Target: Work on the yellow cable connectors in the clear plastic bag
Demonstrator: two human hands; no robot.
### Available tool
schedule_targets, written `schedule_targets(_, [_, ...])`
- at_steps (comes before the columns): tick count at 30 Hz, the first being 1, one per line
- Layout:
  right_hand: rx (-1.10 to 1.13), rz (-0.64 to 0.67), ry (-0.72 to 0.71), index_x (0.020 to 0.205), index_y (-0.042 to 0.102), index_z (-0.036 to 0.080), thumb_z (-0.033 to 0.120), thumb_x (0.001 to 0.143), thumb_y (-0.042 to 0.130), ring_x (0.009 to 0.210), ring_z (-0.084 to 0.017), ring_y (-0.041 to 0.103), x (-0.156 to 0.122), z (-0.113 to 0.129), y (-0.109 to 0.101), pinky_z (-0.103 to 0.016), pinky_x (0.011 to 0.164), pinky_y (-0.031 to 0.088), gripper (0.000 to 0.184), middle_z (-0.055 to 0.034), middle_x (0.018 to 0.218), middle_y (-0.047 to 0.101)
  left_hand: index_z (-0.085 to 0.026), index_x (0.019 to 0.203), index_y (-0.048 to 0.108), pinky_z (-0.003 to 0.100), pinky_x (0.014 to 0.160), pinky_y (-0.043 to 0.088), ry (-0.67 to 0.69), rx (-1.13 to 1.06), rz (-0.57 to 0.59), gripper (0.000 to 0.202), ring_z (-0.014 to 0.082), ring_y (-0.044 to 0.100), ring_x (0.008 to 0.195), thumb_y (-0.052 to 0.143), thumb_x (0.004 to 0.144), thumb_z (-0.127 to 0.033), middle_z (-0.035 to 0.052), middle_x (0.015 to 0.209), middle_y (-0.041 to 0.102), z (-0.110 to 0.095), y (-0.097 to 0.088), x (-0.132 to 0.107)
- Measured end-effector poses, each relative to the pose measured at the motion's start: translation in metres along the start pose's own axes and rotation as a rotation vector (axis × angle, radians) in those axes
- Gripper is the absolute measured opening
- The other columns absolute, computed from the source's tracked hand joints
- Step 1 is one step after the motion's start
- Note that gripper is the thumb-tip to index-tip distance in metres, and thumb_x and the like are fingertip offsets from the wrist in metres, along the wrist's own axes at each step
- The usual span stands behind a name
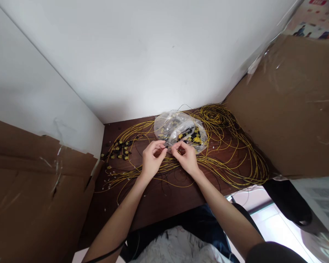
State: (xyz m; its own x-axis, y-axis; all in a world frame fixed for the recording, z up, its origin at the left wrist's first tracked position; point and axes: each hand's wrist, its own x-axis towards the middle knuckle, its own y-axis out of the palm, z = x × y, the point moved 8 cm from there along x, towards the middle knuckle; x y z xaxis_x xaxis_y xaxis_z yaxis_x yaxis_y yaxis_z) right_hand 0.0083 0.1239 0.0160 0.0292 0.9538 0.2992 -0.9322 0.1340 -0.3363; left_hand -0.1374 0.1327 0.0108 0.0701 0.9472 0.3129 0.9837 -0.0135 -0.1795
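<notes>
Over a dark brown table [164,197], my left hand [151,157] and my right hand [185,156] meet fingertip to fingertip. Both pinch a small dark part on a thin wire [168,147] between them; the part is too small to name. Just behind the fingers lies a clear plastic bag [181,129] holding yellow and black connectors. Loose yellow wires [230,153] spread across the table around both hands. A cluster of black and yellow connectors [120,149] lies to the left of my left hand.
Brown cardboard sheets stand at the left [35,190] and right [290,109] of the table. A white wall [142,62] rises behind it. A dark round object [287,201] sits on the floor at the lower right.
</notes>
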Motion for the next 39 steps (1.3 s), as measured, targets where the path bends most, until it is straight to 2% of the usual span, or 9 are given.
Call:
schedule_targets(21, [-0.019, -0.03, -0.035, 0.077, 0.059, 0.018, 0.029, 0.081, 0.053, 0.062, -0.014, 0.056, -0.001, 0.007, -0.003, -0.023, 0.055, 0.041, 0.013, -0.0019, 0.069, 0.062, -0.018, 0.1, 0.06, 0.023, 0.068, 0.05, 0.057, 0.055, 0.021, 0.022, 0.0122, 0.06, 0.075, 0.06, 0.078, -0.021, 0.0029, 0.082, 0.057, -0.007, 0.002, 0.0])
schedule_targets(30, [-0.102, -0.001, -0.091, 0.078, 0.06, 0.018, 0.027, 0.082, 0.052, 0.062, -0.013, 0.055, -0.002, 0.012, -0.001, -0.023, 0.054, 0.04, 0.013, -0.0025, 0.073, 0.062, -0.018, 0.099, 0.06, 0.024, 0.073, 0.052, 0.059, 0.061, 0.019, 0.021, 0.0128, 0.06, 0.078, 0.059, 0.078, -0.02, 0.0032, 0.083, 0.058, -0.009, 0.001, -0.001])
schedule_targets(39, [-0.17, 0.016, -0.168, 0.073, 0.057, 0.019, 0.021, 0.08, 0.051, 0.056, -0.012, 0.048, -0.004, 0.016, 0.001, -0.023, 0.054, 0.038, 0.009, -0.0004, 0.067, 0.057, -0.018, 0.098, 0.061, 0.024, 0.07, 0.051, 0.095, 0.091, 0.001, 0.02, 0.0121, 0.059, 0.075, 0.059, 0.078, -0.019, 0.0026, 0.082, 0.058, -0.014, 0.0, -0.001])
